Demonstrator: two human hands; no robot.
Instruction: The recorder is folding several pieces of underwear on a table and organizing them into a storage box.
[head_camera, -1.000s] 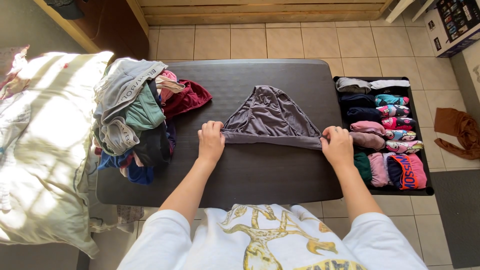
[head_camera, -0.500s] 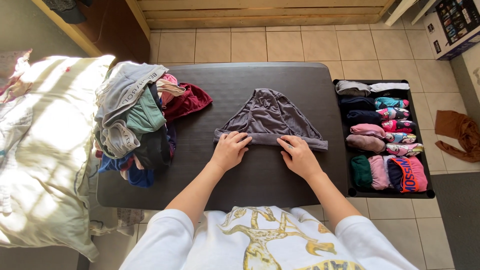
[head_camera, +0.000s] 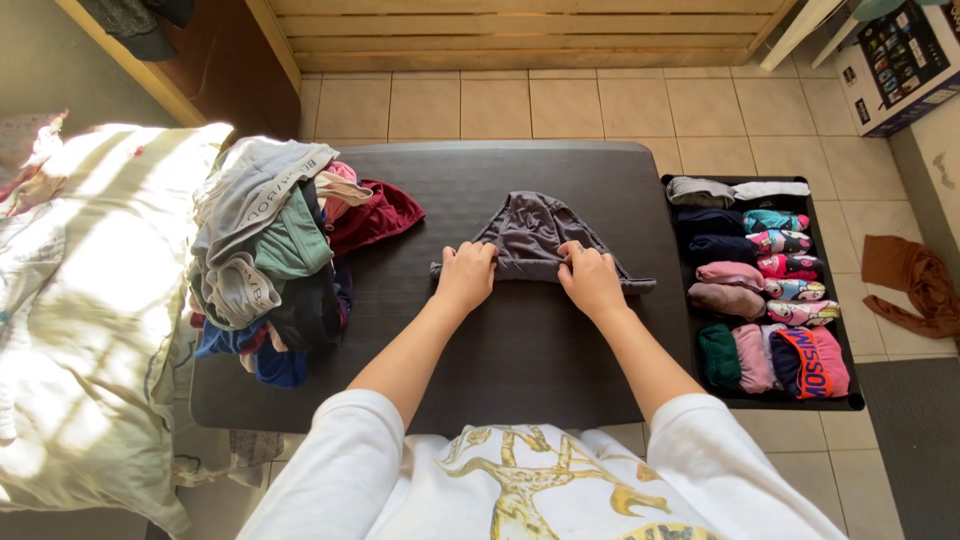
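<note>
1. Your left hand (head_camera: 466, 277) rests on the near hem of the grey, soft-fabric undergarment (head_camera: 535, 232), to the left of its centre. The fingers are curled and pinch the hem.
2. Your right hand (head_camera: 591, 280) rests on the same hem, to the right of its centre. The fingers are bent, with the fingertips gripping the fabric edge.
3. Both hands lie close together, with a short length of hem between them.
4. The grey undergarment lies flat on the dark rectangular table top (head_camera: 520, 360), near the middle. Its rounded end points away from you; its straight hem faces you. A narrow corner of the hem extends past your right hand towards the right table edge.
5. A heap of unfolded mixed-colour clothing (head_camera: 270, 255) sits on the left part of the table, well apart from your left hand. A dark red garment (head_camera: 375, 212) lies at the heap's right edge.
6. A black rectangular organiser tray (head_camera: 845, 402) stands just beside the right table edge. It holds rows of rolled garments in grey, white, navy, pink, green and patterned fabric.
7. A pale, sunlit duvet (head_camera: 90, 300) lies to the left of the table.
8. A brown cloth (head_camera: 915, 285) lies on the tiled floor (head_camera: 560, 105), right of the tray.
</note>
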